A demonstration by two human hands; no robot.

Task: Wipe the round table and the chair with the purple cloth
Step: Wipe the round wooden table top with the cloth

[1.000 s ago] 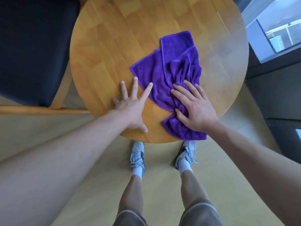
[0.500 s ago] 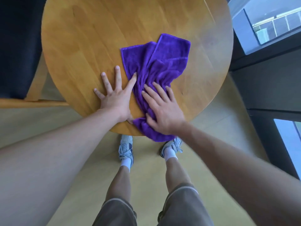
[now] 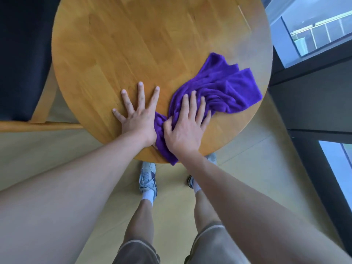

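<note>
chair (image 3: 21, 54): dark seat at the 9–10 o'clock edge of view; pale wooden frame rail runs under it toward the table; seat sits just beside the table's left rim; nothing on the part that shows
table (image 3: 133, 44): round, honey-coloured wood, fills the upper middle; plank seams run diagonally; far half is bare wood; near rim at 6 o'clock over the feet
left hand (image 3: 139, 117): palm down flat on the table at about 7 o'clock of the top; grip spread wide, fingers straight and fanned, holding nothing; thumb side touches the cloth's near fold; forearm comes in from lower left
purple cloth (image 3: 228, 86): bunched and wrinkled, lies on the table from 6 o'clock out to 3–4 o'clock; near end hangs just over the rim at 6 o'clock; far corner lies close to the right rim
right hand (image 3: 186, 128): palm down on top of the cloth's near half; grip flat, fingers straight and slightly apart, pressing cloth to the wood; thumb lies on a fold toward the left hand; no pinch seen
shoes (image 3: 147, 180): pale trainers, white socks, on the floor below the rim at 6 o'clock; right one partly hidden by the right forearm
floor (image 3: 247, 168): pale yellowish boards
window (image 3: 314, 31): dark frame, glass at 2–4 o'clock edge
</note>
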